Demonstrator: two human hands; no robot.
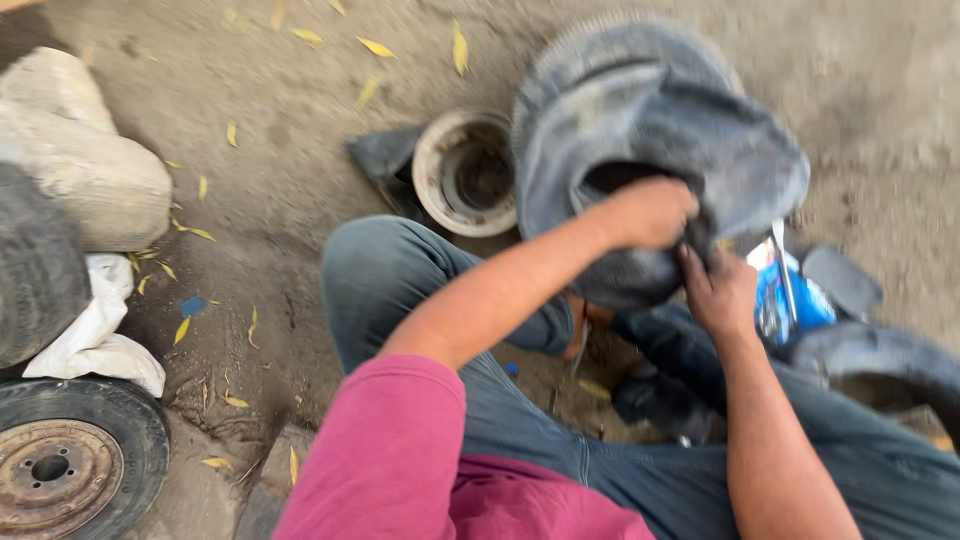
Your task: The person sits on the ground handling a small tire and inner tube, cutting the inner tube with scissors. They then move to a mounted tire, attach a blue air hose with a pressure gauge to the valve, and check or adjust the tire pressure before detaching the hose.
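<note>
Matt dusty rubber tyre point(650, 120); rusty metal rim point(465, 172); rough dirt ground point(280, 120).

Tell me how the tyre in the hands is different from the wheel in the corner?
The tyre is bare rubber with no rim, held up by both hands; the small wheel has a rusty metal rim inside its tyre and lies flat on the ground. The tyre looks grey and dusty, the wheel's rubber darker. Both are round.

Grey, dusty rubber tyre point(650, 130), crumpled, upright above the knees.
</note>
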